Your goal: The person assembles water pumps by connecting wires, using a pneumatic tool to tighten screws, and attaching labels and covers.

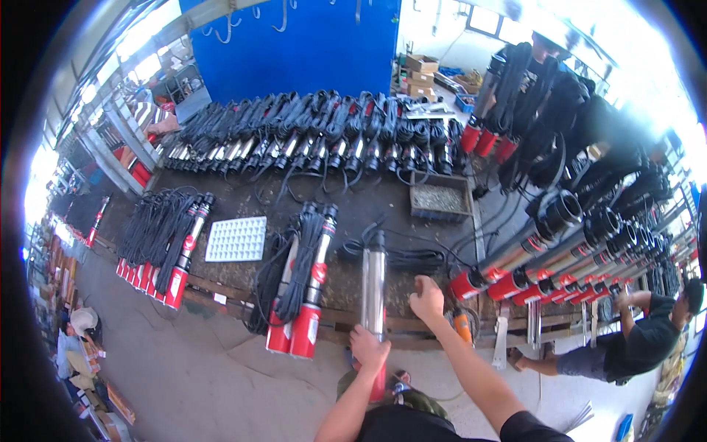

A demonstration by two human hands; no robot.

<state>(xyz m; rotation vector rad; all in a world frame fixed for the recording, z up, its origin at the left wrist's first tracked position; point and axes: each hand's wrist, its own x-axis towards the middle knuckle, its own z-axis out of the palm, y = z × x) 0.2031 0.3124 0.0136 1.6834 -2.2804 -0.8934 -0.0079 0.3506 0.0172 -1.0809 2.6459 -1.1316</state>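
Note:
My left hand (370, 349) is wrapped round the lower part of a submersible pump (373, 283). This pump has a bare silver tube, a dark top end lying on the workbench (346, 191), and a red bottom end pointing toward me past the bench edge. To its right, my right hand (426, 297) hovers over the near edge with fingers curled closed; whatever they may hold is too small to make out. Just beyond both hands lies a bundled black cable (409, 258). An orange-handled tool (462, 328) hangs at the bench edge near my right forearm.
Finished-looking pumps with coiled cables (302, 287) lean left of me, beside a white grid tray (236, 239). A grey parts bin (440, 199) sits farther back, before long rows of pumps (294, 140). More red-ended pumps (541, 243) crowd the right, where another person (641, 342) works.

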